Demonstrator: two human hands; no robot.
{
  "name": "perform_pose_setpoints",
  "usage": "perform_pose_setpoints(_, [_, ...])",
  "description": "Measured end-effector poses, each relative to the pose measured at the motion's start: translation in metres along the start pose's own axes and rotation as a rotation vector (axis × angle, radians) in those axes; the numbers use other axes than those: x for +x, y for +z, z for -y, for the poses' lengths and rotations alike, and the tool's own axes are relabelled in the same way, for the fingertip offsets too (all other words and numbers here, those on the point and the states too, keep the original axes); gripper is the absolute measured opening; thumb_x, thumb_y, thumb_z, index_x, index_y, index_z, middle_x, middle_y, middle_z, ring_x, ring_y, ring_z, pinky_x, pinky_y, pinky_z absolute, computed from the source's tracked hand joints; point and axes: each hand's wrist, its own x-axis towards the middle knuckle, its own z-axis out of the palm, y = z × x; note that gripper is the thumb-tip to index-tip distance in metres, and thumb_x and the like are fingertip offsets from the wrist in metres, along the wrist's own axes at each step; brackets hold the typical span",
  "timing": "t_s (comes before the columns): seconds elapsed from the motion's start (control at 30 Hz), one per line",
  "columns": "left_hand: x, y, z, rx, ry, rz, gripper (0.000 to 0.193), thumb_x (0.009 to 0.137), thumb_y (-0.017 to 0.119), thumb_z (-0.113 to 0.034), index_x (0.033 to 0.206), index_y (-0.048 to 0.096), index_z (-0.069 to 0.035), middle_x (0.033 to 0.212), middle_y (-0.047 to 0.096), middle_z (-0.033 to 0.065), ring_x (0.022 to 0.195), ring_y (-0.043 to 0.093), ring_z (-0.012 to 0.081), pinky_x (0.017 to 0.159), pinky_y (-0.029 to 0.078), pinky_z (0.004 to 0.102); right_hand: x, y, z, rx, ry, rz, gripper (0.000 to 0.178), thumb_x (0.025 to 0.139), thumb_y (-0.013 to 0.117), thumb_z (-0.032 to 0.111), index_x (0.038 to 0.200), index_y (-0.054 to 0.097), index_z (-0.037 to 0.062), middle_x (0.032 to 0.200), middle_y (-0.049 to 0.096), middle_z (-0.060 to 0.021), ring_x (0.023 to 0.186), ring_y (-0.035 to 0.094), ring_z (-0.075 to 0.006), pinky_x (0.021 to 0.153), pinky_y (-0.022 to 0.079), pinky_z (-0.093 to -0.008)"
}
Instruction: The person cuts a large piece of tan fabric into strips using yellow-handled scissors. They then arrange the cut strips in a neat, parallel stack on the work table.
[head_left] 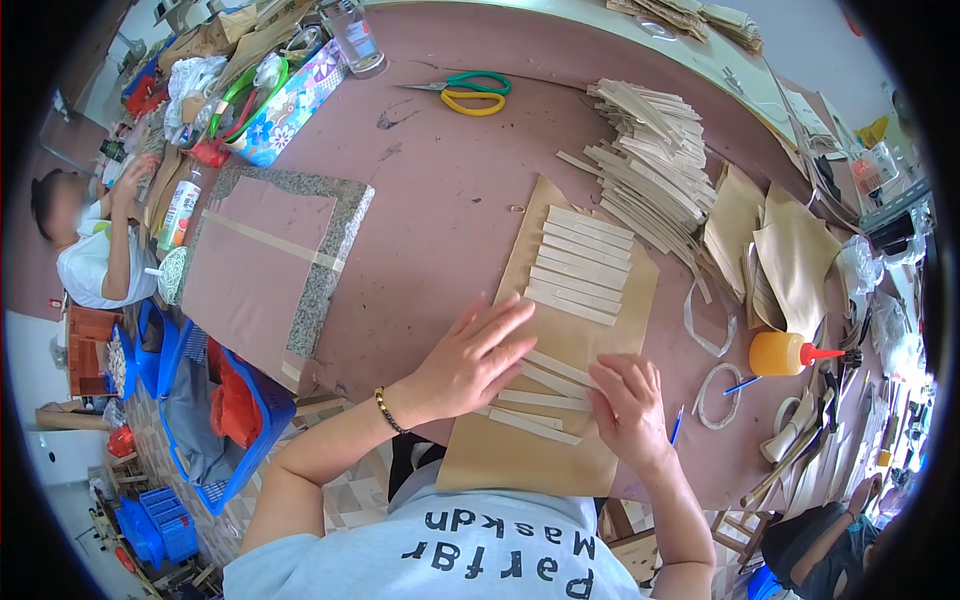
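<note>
My left hand [478,362] lies with fingers stretched and spread over the left edge of a tan paper sheet [530,465], its fingertips slightly blurred. At the sheet's right side, the bent fingers and thumb of my right hand [630,408] close at the end of a pale flat strip [558,368]. Their exact grip is partly hidden. Between the hands, several more strips [540,401] lie loosely at slight angles. Farther up the sheet, a row of strips [582,265] sits side by side, nearly parallel.
A large pile of strips [650,160] is at the far right. Scissors [475,93] lie at the back; a stone slab [345,225] is at left. Near the right edge are folded tan papers [790,250], an orange bottle [775,353] and a blue pen [678,425]. Another person [100,250] sits left.
</note>
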Motion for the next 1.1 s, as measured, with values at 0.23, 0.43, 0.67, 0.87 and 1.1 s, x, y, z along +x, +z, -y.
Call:
perform_pose_setpoints(0.23, [-0.008,0.003,-0.008,0.057,0.054,-0.008,0.029,0.08,0.075,-0.012,0.108,0.07,-0.004,0.139,0.051,0.0127,0.124,0.051,0.0292,0.099,0.044,0.0438,-0.007,0.005,-0.004,-0.086,0.002,0.013,0.025,0.078,0.072,0.005,0.103,0.069,0.0082,0.116,0.062,-0.0111,0.104,0.057,-0.0298,0.086,0.045,-0.0428])
perform_pose_setpoints(0.43, [0.008,0.007,-0.009,0.074,0.009,-0.084,0.03,0.08,0.075,-0.012,0.109,0.069,-0.004,0.135,0.053,0.0121,0.119,0.053,0.0303,0.098,0.045,0.042,0.005,0.009,-0.009,-0.116,0.03,-0.089,0.022,0.078,0.073,0.007,0.1,0.07,0.0087,0.116,0.062,-0.0111,0.102,0.057,-0.0302,0.085,0.045,-0.0423])
perform_pose_setpoints(0.67, [0.0,0.006,-0.011,-0.093,-0.074,-0.087,0.019,0.079,0.075,-0.005,0.093,0.062,-0.006,0.109,0.056,0.0083,0.101,0.056,0.03,0.088,0.047,0.0398,0.001,0.014,0.01,-0.028,0.026,-0.023,0.016,0.078,0.075,0.012,0.093,0.069,0.0089,0.096,0.061,-0.005,0.091,0.055,-0.0265,0.078,0.044,-0.0402])
perform_pose_setpoints(0.87, [0.009,0.011,-0.014,-0.117,-0.059,-0.068,0.017,0.08,0.073,-0.004,0.091,0.06,-0.006,0.094,0.056,0.0062,0.093,0.056,0.0266,0.083,0.046,0.0382,0.005,0.015,0.011,-0.018,0.03,0.016,0.012,0.077,0.074,0.01,0.085,0.065,0.0084,0.091,0.059,-0.005,0.087,0.055,-0.0254,0.079,0.043,-0.0402])
perform_pose_setpoints(1.1, [0.02,0.014,-0.009,0.022,0.177,-0.085,0.019,0.083,0.071,-0.01,0.1,0.069,-0.002,0.114,0.064,0.0063,0.111,0.058,0.024,0.094,0.049,0.0385,0.0,0.007,0.006,-0.197,-0.061,-0.09,0.016,0.076,0.072,0.006,0.09,0.065,0.0048,0.108,0.065,-0.0096,0.109,0.059,-0.0291,0.092,0.046,-0.0445])
